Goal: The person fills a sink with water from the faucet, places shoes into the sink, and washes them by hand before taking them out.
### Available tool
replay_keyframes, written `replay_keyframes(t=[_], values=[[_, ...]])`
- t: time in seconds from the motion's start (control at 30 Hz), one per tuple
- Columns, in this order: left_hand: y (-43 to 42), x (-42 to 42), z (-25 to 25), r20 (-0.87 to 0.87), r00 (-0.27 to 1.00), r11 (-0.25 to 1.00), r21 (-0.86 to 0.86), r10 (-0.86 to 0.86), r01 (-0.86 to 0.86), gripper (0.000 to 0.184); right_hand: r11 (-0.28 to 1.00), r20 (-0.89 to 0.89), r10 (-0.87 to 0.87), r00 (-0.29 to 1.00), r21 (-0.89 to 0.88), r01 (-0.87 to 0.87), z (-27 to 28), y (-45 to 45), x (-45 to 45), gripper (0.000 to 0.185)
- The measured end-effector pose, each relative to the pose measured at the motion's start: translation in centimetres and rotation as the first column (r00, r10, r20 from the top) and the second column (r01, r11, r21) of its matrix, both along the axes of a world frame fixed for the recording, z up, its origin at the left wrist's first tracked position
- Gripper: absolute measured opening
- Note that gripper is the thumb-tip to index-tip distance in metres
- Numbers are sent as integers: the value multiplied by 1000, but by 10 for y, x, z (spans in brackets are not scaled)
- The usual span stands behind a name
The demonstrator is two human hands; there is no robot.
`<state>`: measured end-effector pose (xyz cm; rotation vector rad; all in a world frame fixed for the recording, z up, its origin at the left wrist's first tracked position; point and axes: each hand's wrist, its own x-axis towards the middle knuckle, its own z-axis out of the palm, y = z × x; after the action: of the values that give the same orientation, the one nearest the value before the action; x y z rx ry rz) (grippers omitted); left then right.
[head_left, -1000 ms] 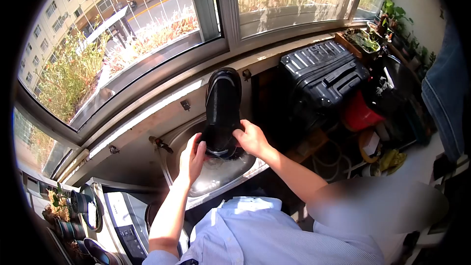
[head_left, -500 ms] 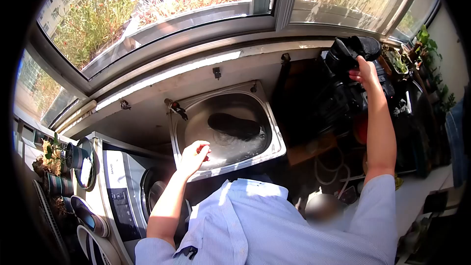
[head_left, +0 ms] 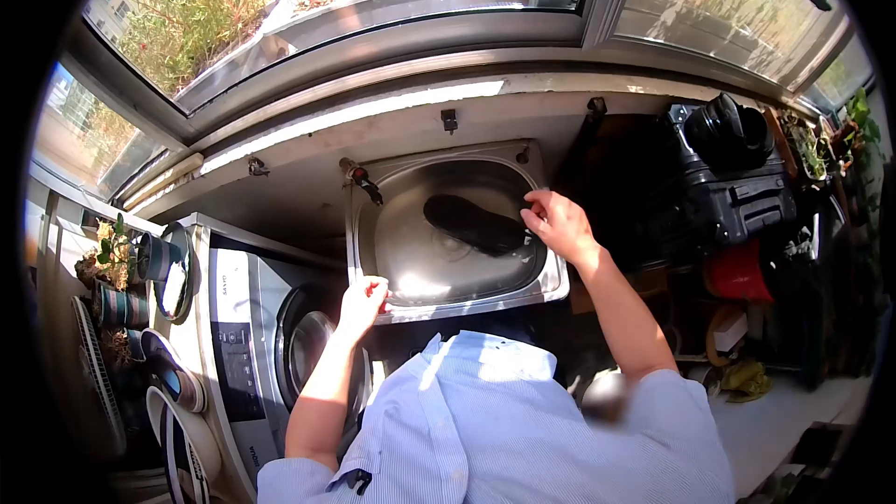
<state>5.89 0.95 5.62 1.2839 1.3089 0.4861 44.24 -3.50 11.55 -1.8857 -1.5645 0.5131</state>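
Note:
A dark, sole-shaped piece of footwear [head_left: 474, 224] lies in the wet metal sink [head_left: 551, 282]; its exact kind is too dark to tell. My right hand [head_left: 562, 224] hovers over the sink's right side, close to one end of that piece, with loosely bent fingers apart and nothing visible in them. By the front left corner of the sink is my left hand [head_left: 362, 306], its fingers curled together; whatever is inside them is hidden. A black, strapped item like a shoe [head_left: 728, 131] rests on a black suitcase [head_left: 737, 201] at the right.
A tap [head_left: 364, 182] sticks out over the sink's back left corner. To the left stands a washing machine [head_left: 238, 336] with potted plants beside it. A red container [head_left: 737, 273] is below the suitcase. Windows [head_left: 392, 37] run along the back.
My right hand has let go of the black, strapped item on the suitcase and moved left to the sink. The view has shifted; my left hand stays near the sink's front left corner.

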Motion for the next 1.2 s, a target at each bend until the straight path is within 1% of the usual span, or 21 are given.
replay_keyframes(t=[0.07,0.1,0.13,0.17,0.2,0.27,0.4,0.47,0.5,0.57,0.6,0.67,0.7,0.77,0.8,0.87,0.9,1.03,1.1,1.13,1.2], values=[[-5,-5,3,-6,999,999,-6,32,-32,20,984,109,176,978,-42,-173,-96,22,-12,49],[-8,-8,5,-19,999,999,-8,50,-50,20,970,127,197,972,-168,-175,-118,32,-16,58],[-12,-11,7,-12,996,996,-21,92,-92,21,940,142,225,964,-292,-177,-129,41,-20,67],[-17,-16,9,-8,991,990,-38,136,-136,22,895,84,218,972,-414,-165,-141,51,-20,80],[-22,-20,14,-30,990,990,-20,136,-137,22,887,60,195,979,-437,-150,-160,58,-21,85],[-34,-30,20,-38,979,978,-50,199,-201,20,870,106,249,963,-460,-175,-169,66,-24,97],[-58,-55,16,1,949,946,-88,314,-313,18,864,109,307,945,-449,-229,-186,82,-33,97],[-67,-64,13,-48,933,930,-76,356,-359,18,828,123,274,954,-535,-169,-193,86,-39,95],[-71,-62,17,-39,911,905,-102,411,-412,17,824,116,285,951,-537,-181,-187,87,-45,95],[-75,-63,19,-34,900,894,-99,435,-437,17,740,60,319,946,-639,-209,-166,93,-56,94],[-77,-63,19,-27,891,885,-101,454,-454,17,739,60,323,944,-640,-212,-164,91,-63,94],[-78,-65,18,-24,880,874,-115,473,-473,17,899,219,311,925,-382,-213,-163,76,-75,89],[-78,-66,17,-10,870,863,-122,493,-490,17,899,223,310,924,-386,-208,-166,71,-78,89],[-78,-67,13,19,864,859,-123,503,-497,16,932,336,356,872,-202,-302,-173,66,-83,92],[-77,-67,11,25,867,862,-125,497,-491,16,934,342,350,872,-203,-295,-171,66,-85,92],[-74,-68,7,16,862,855,-138,506,-499,16,830,280,509,814,-410,-378,-165,68,-89,95],[-72,-66,7,-2,863,856,-126,506,-502,16,798,222,515,828,-477,-368,-160,69,-92,92],[-64,-66,4,-7,878,872,-114,479,-476,17,779,269,557,786,-498,-381,-173,60,-92,94],[-59,-65,3,29,889,885,-114,456,-451,19,842,339,507,793,-392,-371,-185,56,-94,97],[-56,-63,3,30,892,888,-115,452,-446,19,844,340,503,795,-393,-366,-188,59,-97,97],[-53,-57,5,14,876,863,-177,482,-472,20,806,367,545,754,-478,-350,-192,62,-108,102]])
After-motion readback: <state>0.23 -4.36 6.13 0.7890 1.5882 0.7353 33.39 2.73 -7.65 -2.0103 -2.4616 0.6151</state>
